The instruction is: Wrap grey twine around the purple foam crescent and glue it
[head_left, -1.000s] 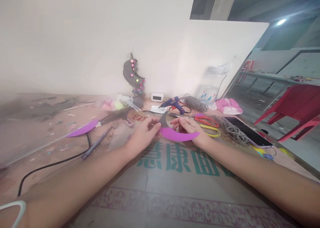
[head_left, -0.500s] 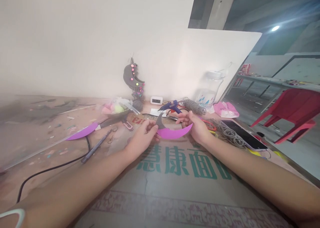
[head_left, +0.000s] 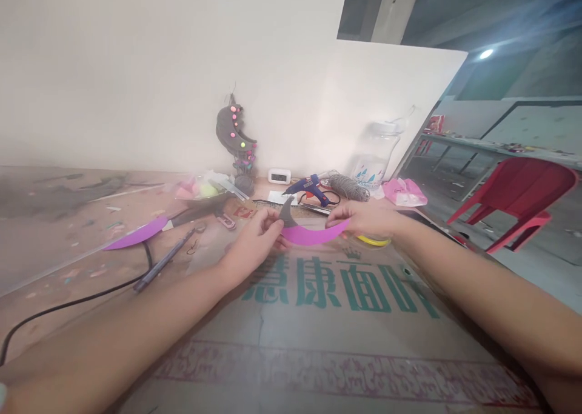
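Note:
In the middle of the view I hold a purple crescent cutout (head_left: 313, 236) above a printed sheet (head_left: 327, 335). Its left end is dark grey and curves up to a point, seemingly wrapped in yarn. My left hand (head_left: 260, 235) is closed in a pinch on that grey end. At the other tip, my right hand (head_left: 364, 219) has its fingers bent around the purple edge; some fingertips are hidden. Just behind the cutout lies a blue glue gun (head_left: 311, 186), with a hank of grey yarn (head_left: 348, 186) beside it.
A grey moon ornament with coloured dots (head_left: 233, 129) is against the wall. Further back stand a small white clock (head_left: 279, 176) and a clear bottle (head_left: 377, 156). To the left are another purple piece (head_left: 139, 233), a pen (head_left: 164, 261) and a black cable (head_left: 73, 302); a pink bag (head_left: 404, 192) sits right.
My right hand has turned palm-down and its fingers have closed in on the crescent's right end. My left hand keeps its pinch. The whole view has shifted slightly.

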A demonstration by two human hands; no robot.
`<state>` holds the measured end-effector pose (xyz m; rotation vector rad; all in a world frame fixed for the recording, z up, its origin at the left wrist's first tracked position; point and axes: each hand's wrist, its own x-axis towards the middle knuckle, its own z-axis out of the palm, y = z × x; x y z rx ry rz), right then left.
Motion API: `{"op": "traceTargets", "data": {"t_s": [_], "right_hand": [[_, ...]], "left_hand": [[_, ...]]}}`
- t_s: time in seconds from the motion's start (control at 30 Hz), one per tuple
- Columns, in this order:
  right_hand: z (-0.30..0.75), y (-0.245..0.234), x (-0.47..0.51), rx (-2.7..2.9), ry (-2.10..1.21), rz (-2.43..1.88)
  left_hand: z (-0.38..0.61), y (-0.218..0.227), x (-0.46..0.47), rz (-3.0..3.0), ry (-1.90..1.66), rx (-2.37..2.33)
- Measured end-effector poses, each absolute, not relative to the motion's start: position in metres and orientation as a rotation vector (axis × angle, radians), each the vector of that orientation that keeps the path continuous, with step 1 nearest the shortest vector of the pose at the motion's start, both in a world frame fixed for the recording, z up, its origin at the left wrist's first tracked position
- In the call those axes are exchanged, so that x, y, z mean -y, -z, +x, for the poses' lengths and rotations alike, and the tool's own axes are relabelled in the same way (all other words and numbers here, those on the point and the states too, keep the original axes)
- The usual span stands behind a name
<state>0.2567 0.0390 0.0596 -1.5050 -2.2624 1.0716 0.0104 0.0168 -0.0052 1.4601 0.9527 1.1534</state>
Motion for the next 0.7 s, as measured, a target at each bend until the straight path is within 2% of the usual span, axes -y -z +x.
{"op": "traceTargets", "data": {"t_s": [0.23,0.4,0.53,0.7], "right_hand": [[0.257,-0.09,-0.019,2.421,-0.72,-1.403],[0.238,-0.1,0.022,2.842,-0.298,-1.305],[0.224,-0.094,0.052,2.881,0.015,-1.265],[0.22,-0.075,0.067,2.833,-0.023,-1.214]], "left_hand": [[0.01,0.009,-0.017,1.511,-1.176,-1.017],[0.011,0.004,-0.015,1.453,-1.213,-1.011],[0.012,0.001,-0.015,1.417,-1.225,-1.017],[0.013,-0.003,-0.013,1.373,-1.213,-1.022]]}}
